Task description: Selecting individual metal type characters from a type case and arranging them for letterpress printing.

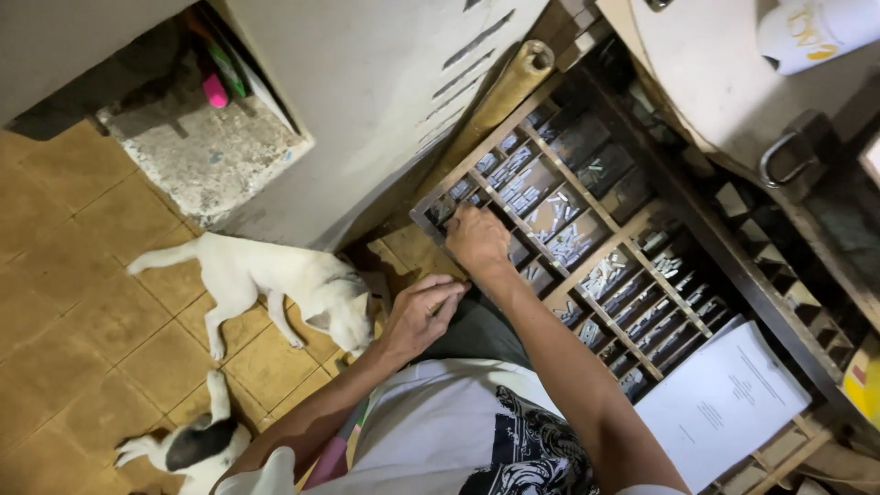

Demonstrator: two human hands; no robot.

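A shallow wooden type case (587,247), split by thin slats into many small compartments, is lying tilted and running diagonally, its cells holding heaps of small grey metal type pieces (559,229). The right hand (475,240) is reaching into a compartment at the case's near-left corner, fingers curled down among the pieces there. The left hand (420,314) is hovering just off that same corner of the case, fingers bent together around something too small to make out.
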